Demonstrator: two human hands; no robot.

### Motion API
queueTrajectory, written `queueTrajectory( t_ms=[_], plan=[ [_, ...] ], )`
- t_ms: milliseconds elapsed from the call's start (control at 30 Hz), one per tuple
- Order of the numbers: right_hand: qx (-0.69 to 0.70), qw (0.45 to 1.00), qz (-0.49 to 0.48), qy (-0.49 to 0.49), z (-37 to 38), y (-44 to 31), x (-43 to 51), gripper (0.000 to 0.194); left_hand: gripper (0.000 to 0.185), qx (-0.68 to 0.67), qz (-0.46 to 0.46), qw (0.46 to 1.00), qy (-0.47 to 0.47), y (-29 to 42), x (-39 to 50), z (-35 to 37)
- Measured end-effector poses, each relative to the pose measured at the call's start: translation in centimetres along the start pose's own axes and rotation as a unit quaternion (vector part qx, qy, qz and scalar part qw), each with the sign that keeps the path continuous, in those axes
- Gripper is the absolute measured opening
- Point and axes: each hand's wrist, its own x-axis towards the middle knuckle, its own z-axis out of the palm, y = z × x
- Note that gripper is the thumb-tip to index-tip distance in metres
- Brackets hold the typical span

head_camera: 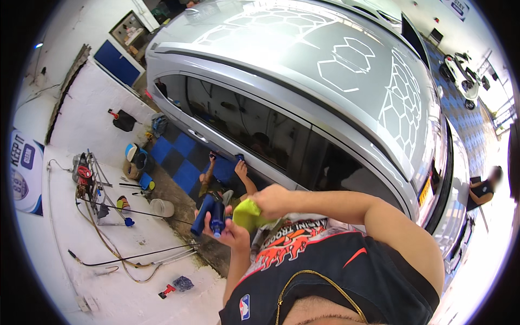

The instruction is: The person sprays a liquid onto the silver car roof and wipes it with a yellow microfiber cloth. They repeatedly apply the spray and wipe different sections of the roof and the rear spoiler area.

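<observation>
My left hand (233, 235) grips a dark blue bottle (218, 215) with a pale nozzle or cap pointing down. Beside it, in the same fingers, is a second blue cylindrical item (202, 213) whose exact kind is unclear. A yellow-green cloth (247, 213) hangs bunched in my right hand (273, 201), close to the bottle and in front of my torso. Beyond both hands stands a silver car (252, 85), its dark side windows (243, 122) facing me. White hexagon outlines (345, 61) show on its roof. Neither hand touches the car.
Low by the car door, another person's hand (241, 167) holds a small blue block against the panel. A further person (483, 191) stands at the car's far right end. Hoses (109, 248), a metal rack (93, 183) and a white bucket (162, 207) line the wall; a motorcycle (461, 79) stands beyond.
</observation>
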Motion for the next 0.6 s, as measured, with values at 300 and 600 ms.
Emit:
queueTrajectory(
  t_ms=[300, 600],
  plan=[
    [0.086, 0.993, 0.026, 0.079, -2.1, -4.0, -6.0, 0.032, 0.053, -0.206, -0.145, 0.961, -0.111, 2.9, -0.6, 4.3],
    [0.366, 0.906, -0.044, 0.209, -5.4, -1.0, -8.4, 0.03, 0.069, -0.189, -0.1, 0.962, -0.169, 4.6, 3.3, 4.4]
  ],
)
